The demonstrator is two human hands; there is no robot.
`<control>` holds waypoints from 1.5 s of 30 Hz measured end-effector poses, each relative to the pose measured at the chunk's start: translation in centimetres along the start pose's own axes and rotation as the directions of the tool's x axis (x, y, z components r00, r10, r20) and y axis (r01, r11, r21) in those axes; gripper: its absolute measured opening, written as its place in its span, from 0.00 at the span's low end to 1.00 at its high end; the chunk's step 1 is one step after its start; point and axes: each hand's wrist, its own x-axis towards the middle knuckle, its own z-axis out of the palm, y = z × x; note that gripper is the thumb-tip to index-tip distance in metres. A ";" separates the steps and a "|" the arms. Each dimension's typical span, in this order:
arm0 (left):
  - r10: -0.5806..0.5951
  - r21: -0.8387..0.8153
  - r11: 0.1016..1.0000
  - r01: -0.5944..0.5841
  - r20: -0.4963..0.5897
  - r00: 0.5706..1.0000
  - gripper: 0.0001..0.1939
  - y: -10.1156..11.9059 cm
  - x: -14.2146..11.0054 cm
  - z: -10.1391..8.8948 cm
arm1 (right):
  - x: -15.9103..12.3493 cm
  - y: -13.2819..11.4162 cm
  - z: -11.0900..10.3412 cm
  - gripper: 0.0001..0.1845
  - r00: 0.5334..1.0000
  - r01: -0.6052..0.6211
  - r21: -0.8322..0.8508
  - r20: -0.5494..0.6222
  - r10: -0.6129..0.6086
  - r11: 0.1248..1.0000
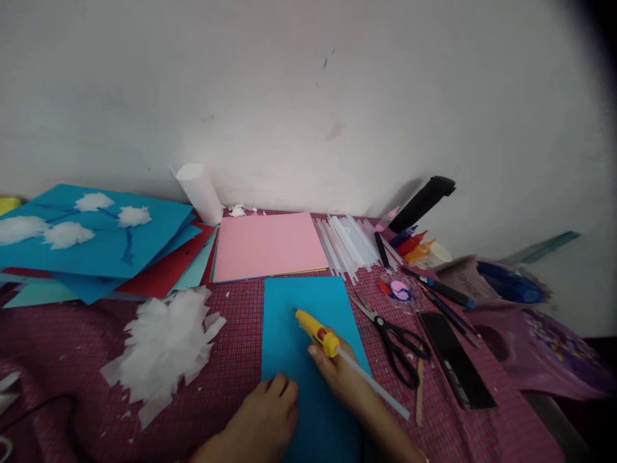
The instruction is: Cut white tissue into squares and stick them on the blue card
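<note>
Right fingers (324, 361) hold glue gun (313, 326); blue sheet (304, 293) beneath.

And the grip of the yellow glue gun (311, 326) is lost inside the right hand (340, 370)! Down low, the blue sheet (308, 292) runs off the bottom edge, partly covered by the left hand (272, 408). Far left, a yellow thing (8, 205) and a white object (6, 391) are cut off, unidentifiable; flecks (127, 415) on the surface (238, 347) are too tiny to tell.
</note>
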 end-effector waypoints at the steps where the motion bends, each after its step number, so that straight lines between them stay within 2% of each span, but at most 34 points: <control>1: 0.000 -0.003 1.000 0.000 0.008 1.000 0.09 0.0 0.0 -0.1 | 0.0 -0.1 0.0 0.10 1.000 0.002 0.001 -0.012 -0.002 1.000; 7: -0.047 -0.061 0.997 0.051 0.073 0.996 0.11 -0.1 0.1 -0.4 | -0.1 0.7 0.3 0.12 0.997 0.033 -0.049 -0.063 -0.036 0.998; 12: -0.112 -0.140 0.983 0.117 0.044 0.993 0.11 0.0 0.4 0.8 | 0.0 0.8 0.5 0.16 0.992 0.020 -0.043 -0.123 -0.025 0.999; 16: -0.113 -0.142 0.983 0.118 0.043 0.993 0.11 -0.1 0.4 1.3 | 0.0 0.5 0.3 0.16 0.996 -0.014 -0.018 -0.090 0.012 1.000; 19: -0.125 -0.137 0.983 0.125 0.010 0.992 0.10 -0.1 0.4 2.2 | 0.2 0.3 0.2 0.13 0.998 0.014 -0.018 -0.057 -0.015 1.000; 22: -0.160 -0.135 0.979 0.155 -0.032 0.987 0.08 0.0 0.8 3.7 | 0.4 0.5 0.1 0.10 0.995 0.068 -0.054 -0.075 -0.072 0.996; 25: -0.149 -0.118 0.982 0.145 -0.027 0.988 0.06 0.1 1.2 4.5 | 0.4 0.7 0.3 0.11 0.992 0.073 -0.059 -0.100 -0.078 0.996; 30: -0.120 -0.142 0.983 0.115 -0.029 0.992 0.09 0.0 0.7 2.7 | -0.1 0.8 0.3 0.15 0.989 0.026 -0.023 -0.144 -0.029 0.999; 33: -0.106 -0.134 0.986 0.103 -0.014 0.994 0.10 -0.1 0.4 1.4 | -0.4 0.5 0.0 0.15 0.995 -0.023 0.019 -0.094 0.025 1.000; 36: -0.066 -0.107 0.992 0.066 0.003 0.998 0.10 0.0 0.3 0.6 | -0.4 0.4 -0.3 0.14 0.999 -0.021 0.047 -0.040 0.023 0.999; 41: -0.036 -0.055 0.998 0.034 -0.018 0.999 0.10 0.1 0.3 0.6 | -0.2 0.6 -0.4 0.11 0.997 -0.064 0.104 -0.037 0.068 0.993; 45: -0.023 -0.028 0.999 0.021 -0.056 0.998 0.08 0.1 0.2 1.2 | -0.2 1.1 -0.1 0.15 0.994 -0.109 0.131 -0.008 0.111 0.985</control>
